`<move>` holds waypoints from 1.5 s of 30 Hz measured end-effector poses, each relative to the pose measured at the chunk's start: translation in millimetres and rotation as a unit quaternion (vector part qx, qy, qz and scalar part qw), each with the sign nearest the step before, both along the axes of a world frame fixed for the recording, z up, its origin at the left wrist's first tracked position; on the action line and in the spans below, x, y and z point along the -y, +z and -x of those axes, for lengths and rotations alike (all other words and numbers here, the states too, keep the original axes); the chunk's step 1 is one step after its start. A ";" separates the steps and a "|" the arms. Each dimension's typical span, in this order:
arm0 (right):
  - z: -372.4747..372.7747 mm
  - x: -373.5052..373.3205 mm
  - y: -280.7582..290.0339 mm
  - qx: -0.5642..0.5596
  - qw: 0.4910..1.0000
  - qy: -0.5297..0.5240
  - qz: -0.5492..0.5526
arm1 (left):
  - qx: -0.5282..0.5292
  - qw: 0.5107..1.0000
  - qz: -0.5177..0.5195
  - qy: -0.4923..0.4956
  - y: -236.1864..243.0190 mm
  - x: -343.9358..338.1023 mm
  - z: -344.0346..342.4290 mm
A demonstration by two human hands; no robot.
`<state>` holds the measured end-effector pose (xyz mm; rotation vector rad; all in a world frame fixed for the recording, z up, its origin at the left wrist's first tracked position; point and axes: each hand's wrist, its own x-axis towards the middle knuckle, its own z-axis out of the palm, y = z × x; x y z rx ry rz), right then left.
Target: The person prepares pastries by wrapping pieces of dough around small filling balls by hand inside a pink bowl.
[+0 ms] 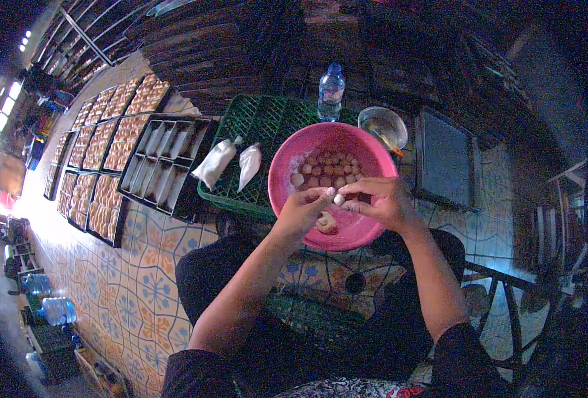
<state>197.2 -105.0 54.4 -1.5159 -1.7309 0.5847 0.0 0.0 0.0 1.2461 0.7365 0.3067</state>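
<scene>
A person works with both hands over a pink basin [280,176], seated close behind it with dark-clad legs at either side. Thumb and fingers of the right hand [381,201] pinch a small pale piece of dough [339,199] above the inside of the basin. The left hand [307,207] meets it there, fingertips drawn narrowly together beside the piece; whether they too grip it cannot be told.

Inside the basin, toward its far side, dozens of small brownish balls [330,167] lie clustered, with white powder [296,163] dusting the wall to their left. A larger pale lump of dough [326,224] rests in the near part of the basin, below the hands.

Just beyond the basin stands an upright clear bottle [331,96] with a blue cap; a metal bowl [381,126] sits near it at the basin's far right. Farther right of the basin lies a flat rectangular tray [445,158]. To the basin's left, a green plastic crate [237,126] carries two white bags [234,162]. Left of them, well apart from the basin, are dark baking tins [164,159] and, beyond those, rows of trays filled with golden bread [108,205] on the patterned tile floor [151,278].
</scene>
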 end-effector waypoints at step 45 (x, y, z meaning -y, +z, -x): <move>5.8 -0.8 -24.2 0.258 0.957 0.043 -0.125 | 0.062 0.994 0.084 0.038 12.7 11.6 -4.1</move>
